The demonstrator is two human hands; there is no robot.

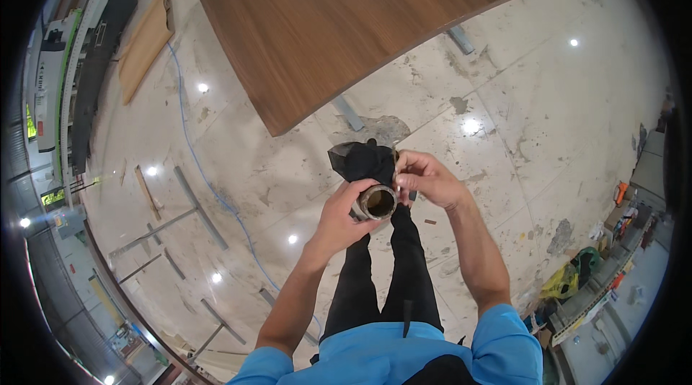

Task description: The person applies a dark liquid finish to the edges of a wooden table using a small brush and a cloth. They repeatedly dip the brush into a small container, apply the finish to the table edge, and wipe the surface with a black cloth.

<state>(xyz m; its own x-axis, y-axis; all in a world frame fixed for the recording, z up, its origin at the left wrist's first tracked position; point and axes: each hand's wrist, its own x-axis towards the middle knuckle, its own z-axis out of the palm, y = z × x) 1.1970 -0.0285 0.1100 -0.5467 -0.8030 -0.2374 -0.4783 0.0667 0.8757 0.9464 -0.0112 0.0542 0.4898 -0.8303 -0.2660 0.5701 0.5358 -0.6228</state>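
Note:
My left hand is wrapped round a small round metal cup with a stained rim. The cup's open top faces up, and its inside looks brownish. Close to its right side, my right hand has thumb and fingers pinched together on a thin, brownish, stick-like piece. Most of that piece is covered by the fingers, so I cannot tell its kind. Just beyond both hands is a dark, crumpled black thing, perhaps cloth; what supports it is hidden.
A large brown wood-grain panel rests on metal supports ahead. A blue hose runs across the stained tile floor at left, near metal frames. Tools and a yellow bag lie along the right side.

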